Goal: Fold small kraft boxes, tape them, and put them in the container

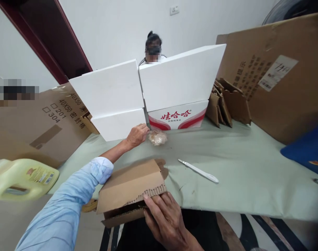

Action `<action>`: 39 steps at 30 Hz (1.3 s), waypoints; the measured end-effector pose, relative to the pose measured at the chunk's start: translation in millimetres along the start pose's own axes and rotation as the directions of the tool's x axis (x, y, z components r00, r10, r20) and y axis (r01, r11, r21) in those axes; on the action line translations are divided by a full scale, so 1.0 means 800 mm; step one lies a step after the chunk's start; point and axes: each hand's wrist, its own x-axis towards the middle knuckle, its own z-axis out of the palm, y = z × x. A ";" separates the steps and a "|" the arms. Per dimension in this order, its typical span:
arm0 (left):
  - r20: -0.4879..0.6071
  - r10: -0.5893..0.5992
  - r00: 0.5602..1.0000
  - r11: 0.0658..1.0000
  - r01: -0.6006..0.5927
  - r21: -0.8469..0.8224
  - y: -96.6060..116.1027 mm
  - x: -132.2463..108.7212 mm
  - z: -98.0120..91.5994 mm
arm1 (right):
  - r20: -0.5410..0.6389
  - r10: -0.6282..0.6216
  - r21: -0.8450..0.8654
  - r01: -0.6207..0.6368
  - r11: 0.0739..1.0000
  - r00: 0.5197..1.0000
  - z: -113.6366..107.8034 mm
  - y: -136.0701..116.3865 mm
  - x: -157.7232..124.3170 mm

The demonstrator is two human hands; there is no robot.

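My right hand (165, 218) grips the near right edge of a brown cardboard box (132, 179), thumb on its torn, corrugated rim. The box is partly open along its near side and tilts over the table's front edge. Reaching across the table, my left hand (137, 135) has its fingers closed together at the edge of a crumpled wad of clear plastic (158, 138). Whether those fingers hold the wad is hard to see. A white scalpel-like knife (198, 170) lies on the green tablecloth, right of the cardboard box.
White cartons (178, 83) stand open at the back, one with red print. Large brown boxes (281, 76) flank the table, with folded cardboard pieces (226, 103) on the right. A yellow jug (25, 178) is at left, a blue object (307, 150) at right. A person (153, 48) sits behind.
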 end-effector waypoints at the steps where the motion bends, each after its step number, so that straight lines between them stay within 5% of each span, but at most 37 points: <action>1: 0.016 0.008 1.000 1.000 -0.009 0.030 -0.001 0.014 0.007 | -0.001 0.001 0.003 -0.001 1.000 1.000 0.000 0.000 -0.001; 6: 0.119 0.038 0.992 0.991 -0.053 0.121 -0.004 0.070 0.043 | -0.014 -0.006 0.039 0.007 0.999 1.000 0.001 0.004 -0.003; 10: 0.198 0.057 0.979 0.987 -0.084 0.133 -0.003 0.083 0.072 | -0.066 -0.037 0.033 0.040 0.999 0.997 0.007 0.009 -0.004; 14: 0.244 0.063 0.968 0.989 -0.092 0.111 -0.004 0.072 0.091 | -0.086 -0.049 0.006 0.050 0.999 0.995 0.011 0.013 -0.007; 23: 0.254 0.087 0.963 0.996 -0.091 0.004 0.000 0.036 0.093 | -0.100 -0.047 0.013 0.049 0.999 0.994 0.013 0.015 -0.004; 34: 0.278 -0.013 0.961 0.994 0.042 -0.097 0.007 0.000 0.134 | -0.088 -0.033 0.031 0.036 0.999 0.996 0.015 0.014 -0.003; 39: 0.310 0.008 0.951 0.979 0.056 -0.197 -0.002 0.003 0.127 | -0.019 -0.008 0.058 0.009 0.998 1.000 0.008 0.012 0.002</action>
